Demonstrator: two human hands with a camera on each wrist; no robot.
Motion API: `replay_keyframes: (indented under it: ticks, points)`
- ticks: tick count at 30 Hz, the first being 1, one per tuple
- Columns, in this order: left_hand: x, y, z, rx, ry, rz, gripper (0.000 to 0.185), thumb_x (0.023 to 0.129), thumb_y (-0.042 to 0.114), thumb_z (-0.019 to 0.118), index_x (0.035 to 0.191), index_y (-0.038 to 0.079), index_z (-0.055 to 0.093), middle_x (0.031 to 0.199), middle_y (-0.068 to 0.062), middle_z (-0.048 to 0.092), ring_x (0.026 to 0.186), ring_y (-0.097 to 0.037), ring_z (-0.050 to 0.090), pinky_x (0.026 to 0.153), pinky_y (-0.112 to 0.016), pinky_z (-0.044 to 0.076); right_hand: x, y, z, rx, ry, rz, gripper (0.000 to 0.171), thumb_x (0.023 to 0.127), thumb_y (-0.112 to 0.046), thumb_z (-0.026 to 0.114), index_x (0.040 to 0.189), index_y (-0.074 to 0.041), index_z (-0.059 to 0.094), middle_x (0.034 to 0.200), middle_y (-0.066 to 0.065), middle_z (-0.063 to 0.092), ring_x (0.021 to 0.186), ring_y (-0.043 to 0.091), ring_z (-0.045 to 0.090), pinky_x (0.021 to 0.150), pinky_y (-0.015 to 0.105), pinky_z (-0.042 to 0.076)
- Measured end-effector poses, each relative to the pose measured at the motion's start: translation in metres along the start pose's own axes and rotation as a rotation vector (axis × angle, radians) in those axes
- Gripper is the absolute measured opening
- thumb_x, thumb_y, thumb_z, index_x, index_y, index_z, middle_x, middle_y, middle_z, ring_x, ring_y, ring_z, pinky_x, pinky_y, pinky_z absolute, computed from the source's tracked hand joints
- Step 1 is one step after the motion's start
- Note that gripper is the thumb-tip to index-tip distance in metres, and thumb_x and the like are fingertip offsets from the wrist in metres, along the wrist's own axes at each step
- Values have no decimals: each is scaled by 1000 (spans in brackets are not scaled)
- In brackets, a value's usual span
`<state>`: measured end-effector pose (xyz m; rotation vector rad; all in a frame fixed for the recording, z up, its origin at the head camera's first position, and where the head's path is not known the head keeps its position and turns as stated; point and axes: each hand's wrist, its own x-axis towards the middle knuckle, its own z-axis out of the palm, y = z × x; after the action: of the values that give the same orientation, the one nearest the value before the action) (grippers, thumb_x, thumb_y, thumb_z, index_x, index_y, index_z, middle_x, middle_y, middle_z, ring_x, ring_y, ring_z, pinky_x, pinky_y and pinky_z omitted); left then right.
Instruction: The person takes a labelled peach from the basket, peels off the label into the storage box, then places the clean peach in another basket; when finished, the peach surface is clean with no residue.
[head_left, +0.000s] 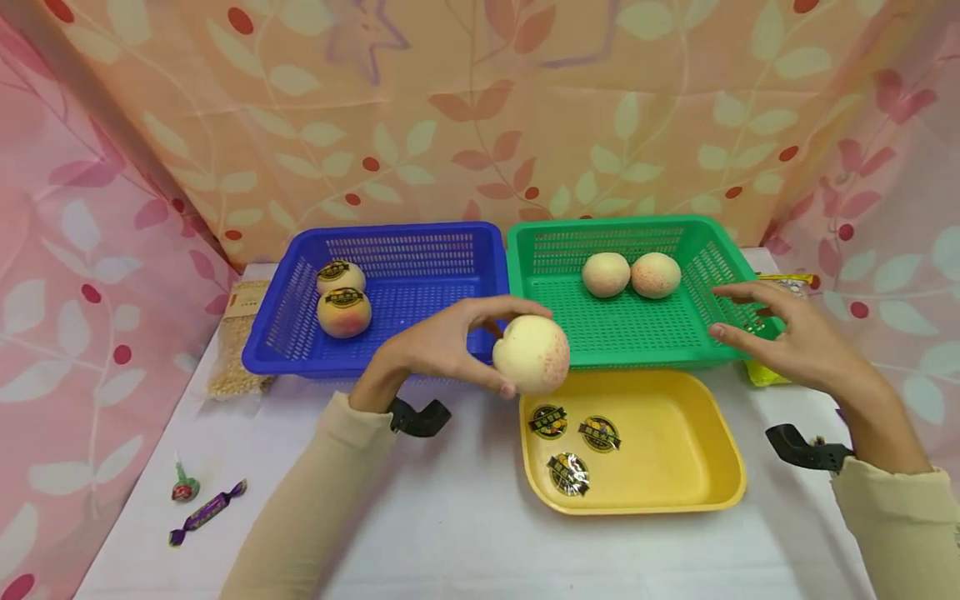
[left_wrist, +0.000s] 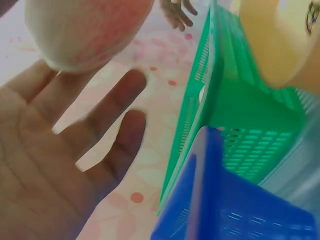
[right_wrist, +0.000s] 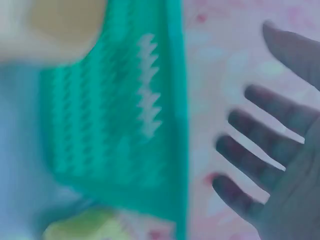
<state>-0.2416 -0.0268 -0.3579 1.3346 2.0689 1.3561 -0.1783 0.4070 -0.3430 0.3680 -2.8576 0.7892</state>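
Note:
My left hand [head_left: 448,340] grips a pale peach [head_left: 534,357] with a pink-speckled side, thumb below and fingers over the top. It is held above the front corners where the two baskets meet, by the yellow tray's [head_left: 660,505] back left corner. Three black round stickers [head_left: 600,433] lie in the tray's left part. My right hand [head_left: 802,342] is held with spread fingers over the right end of the green basket [head_left: 622,360], holding nothing. Two plain peaches [head_left: 656,276] sit in that basket. In the blue basket [head_left: 420,312] are two peaches [head_left: 344,321] bearing black stickers.
Left of the blue basket lies a clear bag of grains [head_left: 238,358]. A purple-wrapped candy [head_left: 207,512] and a green-and-red lollipop [head_left: 184,485] lie at the front left. Yellow packages [head_left: 763,374] are partly hidden behind my right hand. Floral curtains [head_left: 480,125] enclose the table.

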Motion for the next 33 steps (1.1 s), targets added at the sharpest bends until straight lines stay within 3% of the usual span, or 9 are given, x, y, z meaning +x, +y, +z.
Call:
replay_keyframes:
  ticks: [2,4,5,11,19,27,31,33]
  points:
    - [19,-4,-4,19,43,-17,79,73,24,93,143,26,57,136,11,61,121,-10,54,99,-37,50,1,16,1,-25,15,47,64,89,-27,79,145,-9,54,147,22,49,133,38,44,116,50,35]
    - [37,-8,-8,32,63,-31,77,74,26,92,143,26,57,135,12,62,121,-10,54,99,-38,50,0,30,3,-56,9,89,78,88,-34,78,152,-5,44,155,31,38,140,54,31,115,73,21]
    - [46,-10,-9,37,64,-35,77,75,26,91,143,26,56,135,11,61,122,-10,53,99,-39,50,0,36,4,-64,8,100,84,88,-35,77,155,-3,39,158,32,33,143,56,26,117,76,14]
    - [100,-14,-9,19,23,-53,76,76,26,90,143,25,56,139,8,57,123,-15,52,98,-45,51,-3,55,11,-68,-26,161,101,90,-41,72,162,-1,14,168,29,13,152,55,11,119,74,7]
    - [163,-24,8,-85,-68,-111,79,77,21,89,147,25,53,145,2,53,124,-19,55,96,-31,53,-5,58,14,-46,-46,202,101,92,-44,69,163,-1,11,170,24,5,153,55,5,116,78,6]
    - [201,-38,26,-115,-148,-128,80,81,17,86,152,24,49,141,-6,56,120,-20,59,95,-30,55,-9,58,15,-19,-67,221,98,93,-43,69,163,-3,13,171,22,2,155,53,1,115,80,7]
    - [214,-45,35,-90,-191,-192,81,82,16,86,153,26,47,149,-6,53,122,-19,58,95,-31,52,-10,56,14,8,-75,229,98,94,-43,68,164,-6,11,172,18,-3,157,48,-5,116,79,6]
    - [219,-47,39,-68,-213,-226,81,82,17,85,153,27,46,148,-8,54,116,-21,61,91,-35,52,-11,55,14,22,-80,229,98,94,-43,68,164,-7,9,172,17,-5,157,46,-7,116,79,5]
